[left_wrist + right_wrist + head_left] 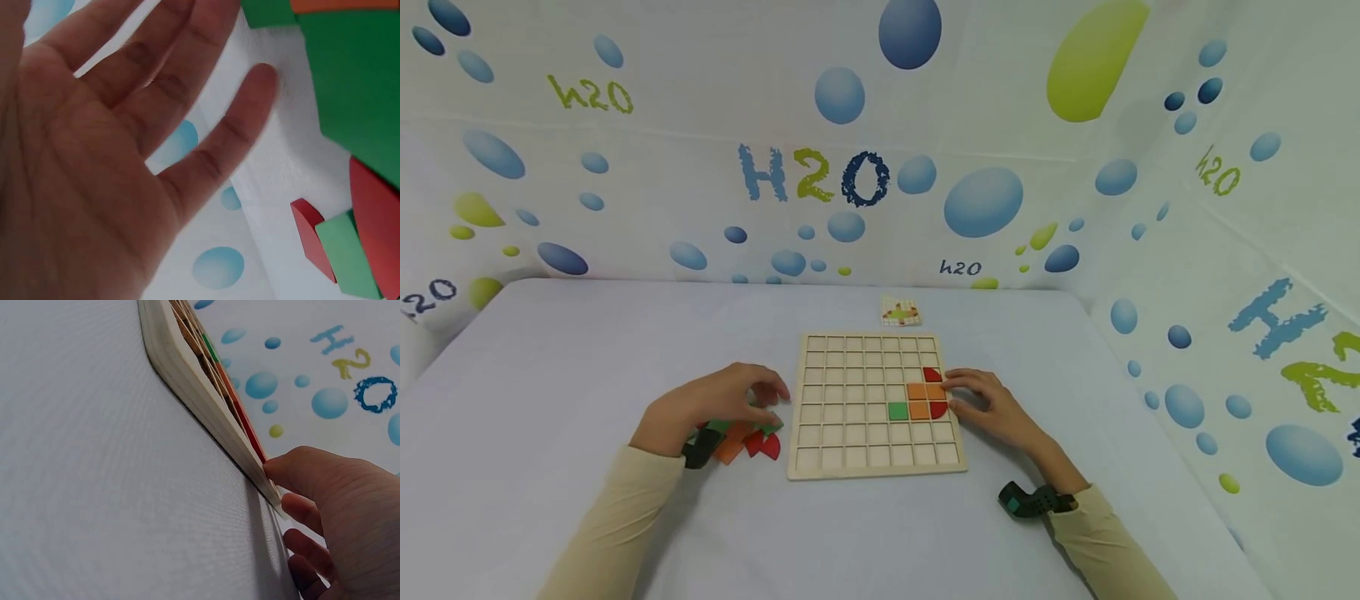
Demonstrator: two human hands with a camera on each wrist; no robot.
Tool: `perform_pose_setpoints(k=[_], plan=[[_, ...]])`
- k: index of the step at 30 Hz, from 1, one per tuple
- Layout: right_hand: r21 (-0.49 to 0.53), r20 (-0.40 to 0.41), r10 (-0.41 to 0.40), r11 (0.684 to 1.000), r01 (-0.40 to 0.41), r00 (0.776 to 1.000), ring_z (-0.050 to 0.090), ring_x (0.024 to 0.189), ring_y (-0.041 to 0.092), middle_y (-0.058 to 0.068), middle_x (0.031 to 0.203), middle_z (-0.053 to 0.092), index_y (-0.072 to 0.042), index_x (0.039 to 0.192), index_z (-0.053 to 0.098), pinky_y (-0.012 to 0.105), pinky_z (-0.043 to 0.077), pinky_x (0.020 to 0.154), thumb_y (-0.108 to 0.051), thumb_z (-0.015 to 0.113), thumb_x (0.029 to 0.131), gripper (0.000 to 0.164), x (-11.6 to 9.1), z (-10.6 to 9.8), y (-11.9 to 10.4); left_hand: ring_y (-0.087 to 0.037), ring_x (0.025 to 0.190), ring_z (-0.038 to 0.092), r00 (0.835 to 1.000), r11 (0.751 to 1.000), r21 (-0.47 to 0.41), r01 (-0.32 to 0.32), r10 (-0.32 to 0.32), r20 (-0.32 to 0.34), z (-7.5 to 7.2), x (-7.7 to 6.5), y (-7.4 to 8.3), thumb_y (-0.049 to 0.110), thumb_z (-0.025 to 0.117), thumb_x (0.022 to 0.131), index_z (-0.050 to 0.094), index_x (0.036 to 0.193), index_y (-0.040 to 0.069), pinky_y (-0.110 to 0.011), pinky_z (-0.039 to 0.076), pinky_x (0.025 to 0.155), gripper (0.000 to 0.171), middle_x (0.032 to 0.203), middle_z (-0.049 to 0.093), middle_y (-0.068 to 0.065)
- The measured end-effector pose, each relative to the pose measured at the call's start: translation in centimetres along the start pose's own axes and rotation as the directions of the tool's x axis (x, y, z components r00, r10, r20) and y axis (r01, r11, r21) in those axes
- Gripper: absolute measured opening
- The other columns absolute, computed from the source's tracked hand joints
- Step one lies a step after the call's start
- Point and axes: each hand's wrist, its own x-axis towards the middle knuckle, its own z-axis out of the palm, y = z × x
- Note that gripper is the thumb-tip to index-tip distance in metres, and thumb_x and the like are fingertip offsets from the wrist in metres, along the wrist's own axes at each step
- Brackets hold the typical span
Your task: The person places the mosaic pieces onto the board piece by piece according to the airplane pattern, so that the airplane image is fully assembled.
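The left hand (724,397) is held above loose coloured pieces (771,447) on the desk (850,533), left of the wooden grid board (880,477), its fingers loosely parted. The right hand (994,408) is placed at the board's right rim, which is touched by its relaxed, parted fingers. In cells near that rim, two red quarter-rounds (938,410), three orange squares (919,410) and one green square (898,411) are held.

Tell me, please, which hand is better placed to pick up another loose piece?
Probably the left hand. It is right beside the loose pieces, with its fingers free. The right hand is at the opposite side of the board, so it would need to reach across.
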Motion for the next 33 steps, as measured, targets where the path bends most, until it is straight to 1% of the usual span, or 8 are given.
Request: perform_pose_setpoints(k=[3,6,14,16,20,25,28,33], plan=[[0.003,-0.001,0.004,1.000,-0.004,1.000,0.040,0.132,0.036,0.014,0.137,0.054,-0.010,0.123,0.065,0.060,0.032,0.104,-0.011,0.067,0.092,0.031,-0.02,-0.01,-0.02,-0.019,0.094,0.061,1.000,1.000,-0.026,0.004,-0.004,0.012,-0.08,-0.24,-0.33,0.014,0.080,0.079,0.067,0.107,0.005,-0.037,0.051,0.085,0.031,0.099,0.064,-0.001],[0.002,-0.004,-0.004,1.000,0.004,1.000,0.040,0.131,0.037,0.014,0.137,0.054,-0.010,0.122,0.065,0.059,0.032,0.104,-0.010,0.067,0.092,0.031,-0.04,-0.02,0.02,-0.018,0.094,0.061,1.000,1.000,-0.028,-0.003,0.003,0.014,-0.11,-0.24,-0.56,0.012,0.080,0.079,0.067,0.106,0.005,-0.036,0.051,0.085,0.030,0.099,0.064,-0.001],[-0.012,-0.003,-0.011,1.000,0.011,1.000,0.041,0.131,0.035,0.013,0.138,0.054,-0.010,0.123,0.065,0.059,0.033,0.103,-0.010,0.067,0.091,0.032,0.07,0.06,0.15,-0.016,0.089,0.058,1.000,1.000,-0.013,-0.002,0.003,0.015,-0.08,-0.06,-0.36,0.011,0.075,0.083,0.067,0.106,0.004,-0.031,0.051,0.079,0.025,0.097,0.064,-0.001],[-0.016,-0.003,-0.010,1.000,0.009,1.000,0.041,0.131,0.035,0.013,0.137,0.054,-0.010,0.123,0.065,0.059,0.032,0.104,-0.010,0.067,0.091,0.032,0.12,0.11,0.22,-0.016,0.089,0.058,1.000,1.000,-0.014,0.003,-0.003,0.013,-0.03,-0.14,-0.33,0.011,0.076,0.083,0.067,0.107,0.005,-0.031,0.051,0.079,0.026,0.098,0.064,-0.001],[-0.020,-0.004,-0.013,1.000,0.013,1.000,0.042,0.131,0.035,0.012,0.137,0.055,-0.010,0.123,0.066,0.059,0.032,0.104,-0.011,0.068,0.091,0.032,0.15,0.13,0.24,-0.019,0.092,0.058,1.000,1.000,-0.018,-0.010,0.011,0.011,0.01,-0.36,-0.33,0.009,0.077,0.080,0.067,0.108,0.005,-0.032,0.052,0.079,0.030,0.102,0.063,-0.002],[-0.021,-0.005,-0.013,1.000,0.013,1.000,0.042,0.130,0.035,0.013,0.137,0.054,-0.010,0.123,0.066,0.059,0.032,0.103,-0.010,0.067,0.091,0.032,0.11,0.07,0.08,-0.020,0.093,0.058,1.000,1.000,-0.011,-0.008,0.009,0.009,0.07,-0.41,-0.16,0.007,0.078,0.079,0.069,0.105,0.007,-0.033,0.052,0.079,0.028,0.102,0.062,-0.003],[-0.020,-0.003,-0.010,1.000,0.010,1.000,0.041,0.130,0.036,0.013,0.137,0.054,-0.010,0.123,0.065,0.059,0.033,0.103,-0.010,0.067,0.091,0.032,0.08,0.05,-0.02,-0.019,0.091,0.058,1.000,1.000,-0.009,0.005,-0.005,-0.002,0.18,-0.27,-0.11,0.007,0.078,0.079,0.069,0.103,0.006,-0.032,0.052,0.077,0.025,0.101,0.061,-0.003],[-0.021,-0.003,-0.004,1.000,0.004,1.000,0.041,0.131,0.036,0.013,0.137,0.055,-0.010,0.123,0.066,0.058,0.034,0.104,-0.011,0.068,0.091,0.032,0.03,0.04,-0.10,-0.018,0.087,0.059,1.000,1.000,0.010,0.009,-0.009,-0.030,0.43,0.07,-0.29,0.006,0.078,0.078,0.069,0.100,0.005,-0.029,0.051,0.073,0.023,0.096,0.060,-0.003]])
